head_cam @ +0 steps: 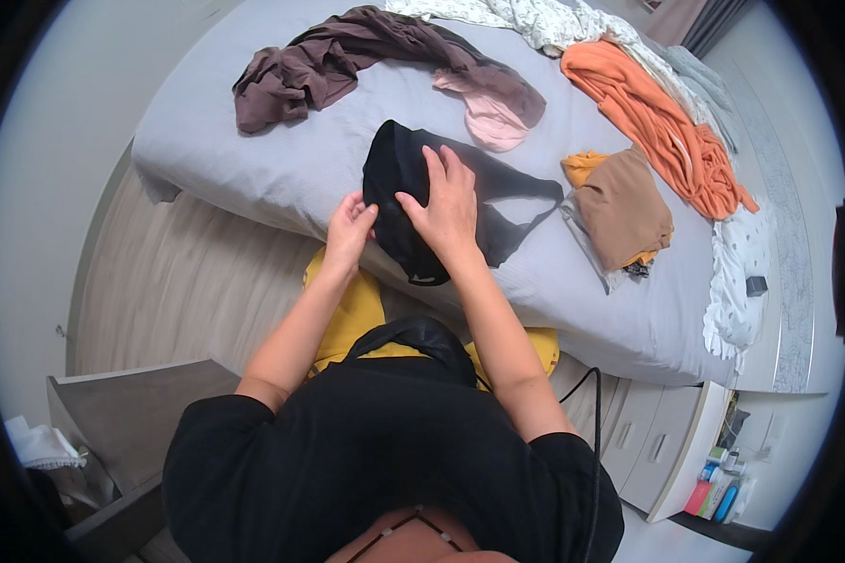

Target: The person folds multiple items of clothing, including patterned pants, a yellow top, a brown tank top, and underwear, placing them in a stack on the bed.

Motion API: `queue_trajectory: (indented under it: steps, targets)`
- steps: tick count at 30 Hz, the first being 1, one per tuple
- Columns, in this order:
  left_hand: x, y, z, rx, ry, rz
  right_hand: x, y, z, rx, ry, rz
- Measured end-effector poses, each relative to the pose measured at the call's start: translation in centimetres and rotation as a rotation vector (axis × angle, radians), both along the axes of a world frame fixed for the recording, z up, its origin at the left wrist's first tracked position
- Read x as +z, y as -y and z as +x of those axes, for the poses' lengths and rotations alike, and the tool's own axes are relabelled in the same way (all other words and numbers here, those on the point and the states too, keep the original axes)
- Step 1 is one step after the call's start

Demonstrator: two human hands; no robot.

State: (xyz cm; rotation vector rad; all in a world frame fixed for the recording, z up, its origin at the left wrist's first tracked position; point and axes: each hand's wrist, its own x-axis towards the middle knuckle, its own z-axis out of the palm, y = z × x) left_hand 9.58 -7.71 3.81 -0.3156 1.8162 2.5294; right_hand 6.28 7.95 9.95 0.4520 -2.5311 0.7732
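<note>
A black garment (pixel 401 246) with strap-like loops at its right end lies at the near edge of the bed. My left hand (pixel 351 229) pinches its left edge between thumb and fingers. On top of the cloth, my right hand (pixel 447 200) rests palm down with thumb and fingers apart. To the right is a stack of folded clothes, with a brown folded garment (pixel 623 204) uppermost and a mustard-yellow cloth (pixel 583 167) showing beneath it. Beyond the black garment lies a pink cloth (pixel 493 119), partly under a crumpled dark purple-brown cloth (pixel 282 88).
A grey sheet covers the bed (pixel 232 183). Orange fabric (pixel 648 119) and a white patterned cover (pixel 493 14) lie along its far side. A bedside cabinet (pixel 651 450) stands at the lower right, grey furniture (pixel 148 415) at the lower left. A black cable (pixel 597 436) hangs by my right arm.
</note>
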Motion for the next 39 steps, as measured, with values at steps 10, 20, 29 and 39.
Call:
queue_trajectory:
  steps: [10,20,29,39]
  targets:
    - [0.3,-1.0,1.5,-0.007,0.088,0.098,-1.3,1.9,-2.1,-0.087,0.012,0.037]
    - [5.5,4.3,-1.4,0.316,-0.297,-0.377,6.2,-8.9,-2.7,-0.375,-0.092,-0.062]
    - [16.7,6.1,-3.4,0.161,-0.499,-0.191,11.4,-15.3,0.0,-0.298,0.037,-0.638]
    - [18.0,8.5,-2.3,-0.311,-0.400,0.493,13.5,-17.0,3.9,0.229,0.211,-1.259]
